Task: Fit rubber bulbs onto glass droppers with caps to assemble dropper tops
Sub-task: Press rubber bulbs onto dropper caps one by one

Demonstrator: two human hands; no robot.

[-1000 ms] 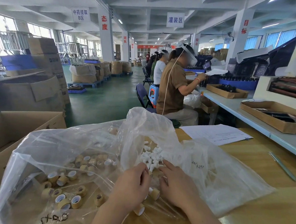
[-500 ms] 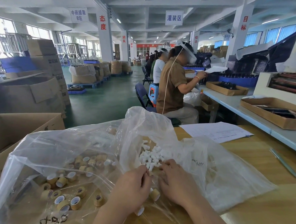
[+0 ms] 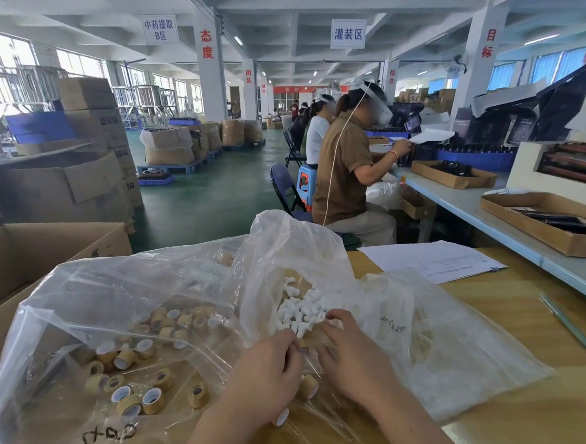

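Since both hands have barely shifted at the white bulbs [image 3: 300,311] in the plastic bag [image 3: 464,369], fitting hasn't begun; left hand [image 3: 265,367] curls round what looks like a tan cap [image 3: 302,347]. Right hand [image 3: 348,359] reaches into the bulbs, can't tell if it pinches one; glass droppers [image 3: 337,427] barely readable under plastic.

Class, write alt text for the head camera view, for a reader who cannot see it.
A person's left hand and right hand meet at a pile of white rubber bulbs amid clear plastic bags on a wooden table, with tan caps to the left.
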